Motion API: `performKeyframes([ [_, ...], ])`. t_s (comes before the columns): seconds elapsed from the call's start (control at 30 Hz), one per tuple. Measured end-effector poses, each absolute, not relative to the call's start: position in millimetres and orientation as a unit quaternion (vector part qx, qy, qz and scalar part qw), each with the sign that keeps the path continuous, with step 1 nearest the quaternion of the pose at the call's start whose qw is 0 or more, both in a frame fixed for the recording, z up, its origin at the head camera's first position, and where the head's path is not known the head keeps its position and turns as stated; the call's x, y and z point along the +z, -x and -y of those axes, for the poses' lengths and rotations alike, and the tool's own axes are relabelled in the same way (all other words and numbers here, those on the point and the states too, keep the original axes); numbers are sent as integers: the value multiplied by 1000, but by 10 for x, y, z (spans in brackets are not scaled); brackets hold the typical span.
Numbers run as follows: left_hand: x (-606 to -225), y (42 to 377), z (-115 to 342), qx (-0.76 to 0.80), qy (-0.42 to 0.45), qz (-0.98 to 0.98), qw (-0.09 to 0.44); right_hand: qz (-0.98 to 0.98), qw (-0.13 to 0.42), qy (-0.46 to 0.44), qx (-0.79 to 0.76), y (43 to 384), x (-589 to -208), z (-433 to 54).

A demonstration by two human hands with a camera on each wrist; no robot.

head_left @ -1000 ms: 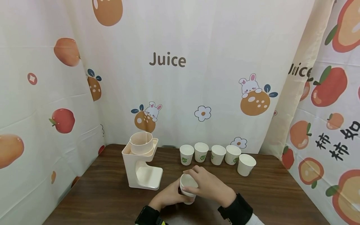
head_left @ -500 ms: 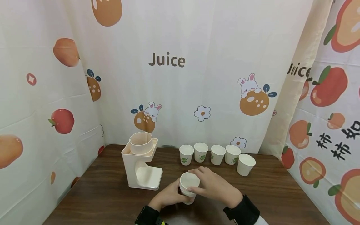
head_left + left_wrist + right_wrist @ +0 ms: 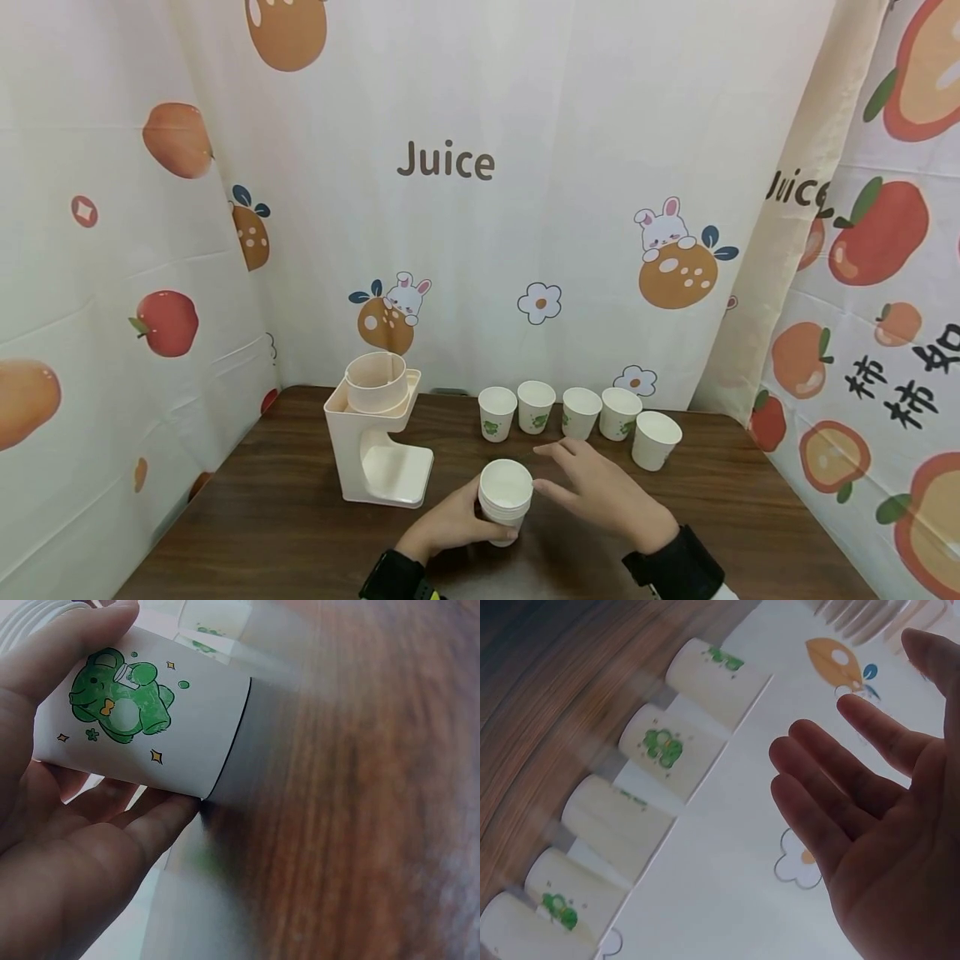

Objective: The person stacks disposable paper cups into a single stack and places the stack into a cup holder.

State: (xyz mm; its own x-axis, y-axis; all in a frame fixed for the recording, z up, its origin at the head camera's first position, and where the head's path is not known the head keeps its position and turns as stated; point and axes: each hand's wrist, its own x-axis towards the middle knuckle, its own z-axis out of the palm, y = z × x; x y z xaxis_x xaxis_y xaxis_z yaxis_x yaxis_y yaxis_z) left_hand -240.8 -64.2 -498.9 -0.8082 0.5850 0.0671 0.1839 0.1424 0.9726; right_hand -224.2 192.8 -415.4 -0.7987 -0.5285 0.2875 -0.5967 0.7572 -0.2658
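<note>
My left hand (image 3: 450,523) grips a stack of nested white paper cups (image 3: 506,487), upright on the table. In the left wrist view, the thumb and fingers wrap round the outermost cup (image 3: 150,761), which bears a green cartoon animal; stacked rims show at the upper left. Just right of the stack, my right hand (image 3: 611,496) hovers with its fingers spread and holds nothing. The right wrist view shows that palm (image 3: 889,870) facing the camera, fingers loosely extended. Behind the hands stands a row of several single paper cups (image 3: 536,408), mouths up.
A cream-coloured stand (image 3: 348,454) with a round holder (image 3: 377,382) on top is left of the stack. The rightmost single cup (image 3: 657,440) sits slightly nearer than the others. Behind the brown wooden table (image 3: 247,517) hangs a fruit-patterned curtain (image 3: 480,233).
My right hand has let go of the stack's rim and drawn away to the right, its fingers opening. The left hand keeps its grip, and the stack stays in place.
</note>
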Motion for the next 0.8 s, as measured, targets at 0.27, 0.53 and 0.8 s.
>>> performKeyframes([
  [0.27, -4993, 2411, 635, 600, -260, -740, 160, 934, 154, -279, 159, 2365, -4206, -2132],
  [0.53, -4996, 2408, 636, 598, -258, -742, 157, 919, 266, -246, 158, 2590, -4379, -2375],
  [0.8, -5009, 2416, 633, 596, -263, -743, 154, 913, 314, -220, 137, 2754, -4451, -2633],
])
